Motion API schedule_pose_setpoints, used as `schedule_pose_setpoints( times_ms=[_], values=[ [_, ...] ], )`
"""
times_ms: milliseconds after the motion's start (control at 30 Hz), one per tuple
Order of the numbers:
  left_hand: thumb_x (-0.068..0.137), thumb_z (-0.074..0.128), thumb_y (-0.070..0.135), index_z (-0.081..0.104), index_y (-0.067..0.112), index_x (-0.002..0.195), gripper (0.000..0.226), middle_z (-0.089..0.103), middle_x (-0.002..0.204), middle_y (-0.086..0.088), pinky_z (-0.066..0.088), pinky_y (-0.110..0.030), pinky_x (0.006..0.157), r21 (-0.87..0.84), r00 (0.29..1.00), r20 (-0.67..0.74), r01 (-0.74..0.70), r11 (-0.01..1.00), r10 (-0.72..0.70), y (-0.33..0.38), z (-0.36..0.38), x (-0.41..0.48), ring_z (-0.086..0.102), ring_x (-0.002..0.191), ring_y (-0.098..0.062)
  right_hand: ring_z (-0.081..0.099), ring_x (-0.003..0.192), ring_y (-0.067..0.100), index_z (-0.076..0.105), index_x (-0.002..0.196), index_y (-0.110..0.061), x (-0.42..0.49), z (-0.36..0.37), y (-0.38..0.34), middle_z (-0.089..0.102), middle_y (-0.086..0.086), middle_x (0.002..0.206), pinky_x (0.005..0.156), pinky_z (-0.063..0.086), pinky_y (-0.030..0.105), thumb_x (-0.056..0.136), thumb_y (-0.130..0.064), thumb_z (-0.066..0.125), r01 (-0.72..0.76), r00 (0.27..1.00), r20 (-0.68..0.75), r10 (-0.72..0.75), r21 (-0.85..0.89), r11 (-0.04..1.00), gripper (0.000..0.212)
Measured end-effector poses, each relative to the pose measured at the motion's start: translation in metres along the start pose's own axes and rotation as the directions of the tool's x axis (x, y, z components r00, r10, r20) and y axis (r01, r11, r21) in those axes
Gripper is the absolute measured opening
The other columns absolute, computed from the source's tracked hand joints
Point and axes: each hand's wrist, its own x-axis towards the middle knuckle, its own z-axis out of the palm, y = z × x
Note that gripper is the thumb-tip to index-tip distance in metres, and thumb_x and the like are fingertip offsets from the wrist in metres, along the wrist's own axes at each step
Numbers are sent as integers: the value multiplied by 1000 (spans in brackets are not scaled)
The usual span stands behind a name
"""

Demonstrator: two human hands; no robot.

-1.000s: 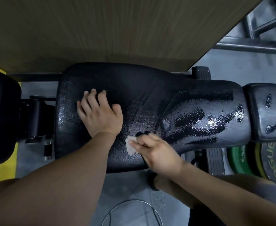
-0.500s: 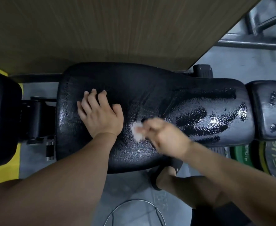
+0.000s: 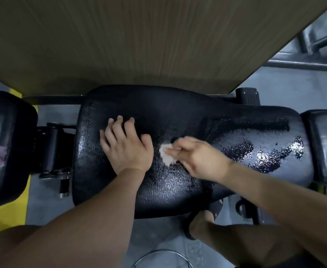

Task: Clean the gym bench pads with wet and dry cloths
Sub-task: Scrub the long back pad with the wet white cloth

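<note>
Left hand (image 3: 127, 149) flat on the bench pad (image 3: 178, 113), I am pinching a cloth (image 3: 166, 154) in my right hand (image 3: 199, 157), best wiping firmly toward three o'clock's wet patch (image 3: 259, 154).

Dim overall — we see overhead light glaring off the wet pad (image 3: 187, 120) on its right side. The right hand (image 3: 197, 159) smears with motion blur; wide-angle bending at the edges.

wood-grain panel (image 3: 139, 35) | grey floor (image 3: 284, 88) | yellow stripe (image 3: 8, 215) | steel frame (image 3: 304, 63)
</note>
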Motion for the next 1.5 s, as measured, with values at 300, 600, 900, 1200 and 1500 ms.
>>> schedule_pose_setpoints(
  times_ms=[300, 600, 900, 1200, 1500],
  values=[
    [87, 46, 31, 59, 16, 129, 46, 52, 142, -11, 22, -57, 120, 1, 1000, -12, -16, 1000, 16, -2, 1, -1, 38, 141, -35, 61, 66, 35, 74, 115, -6, 72, 1, 46, 58, 10, 85, 59, 59, 41, 91, -15, 56, -366, 878, -349, 327, -51, 929, 32],
    [94, 50, 26, 48, 19, 142, 48, 34, 156, -6, 10, -49, 126, -173, 943, 301, -90, 981, 140, -34, -47, -3, 23, 148, -25, 56, 63, 29, 74, 116, -8, 33, 25, -50, 55, 8, 82, 54, 54, 34, 85, -2, 65, -240, 944, -236, 230, -16, 971, 33],
    [99, 44, 29, 45, 14, 149, 52, 39, 158, -12, 17, -53, 125, -75, 981, 142, -124, 989, 133, -105, -50, -68, 26, 152, -29, 52, 81, 24, 64, 136, -15, -34, 43, -102, 54, 4, 96, 70, 50, 32, 94, -4, 61, 0, 1000, 12, -1, 45, 999, 44],
    [93, 39, 34, 50, 20, 147, 57, 44, 156, -6, 16, -48, 126, -40, 993, 70, -95, 995, 97, -106, -41, -70, 28, 151, -23, 61, 78, 32, 73, 112, -4, 76, 20, -16, 53, 2, 86, 73, 57, 43, 102, -24, 46, -288, 928, -257, 268, -44, 957, 35],
    [86, 49, 31, 58, 17, 139, 56, 51, 149, -8, 21, -50, 124, -64, 996, -4, -86, 994, 86, -108, -38, -68, 36, 146, -28, 53, 77, 30, 71, 101, -8, 81, 36, -52, 54, 8, 88, 69, 51, 43, 97, -11, 56, -167, 972, -173, 159, -34, 985, 16]
  ],
)
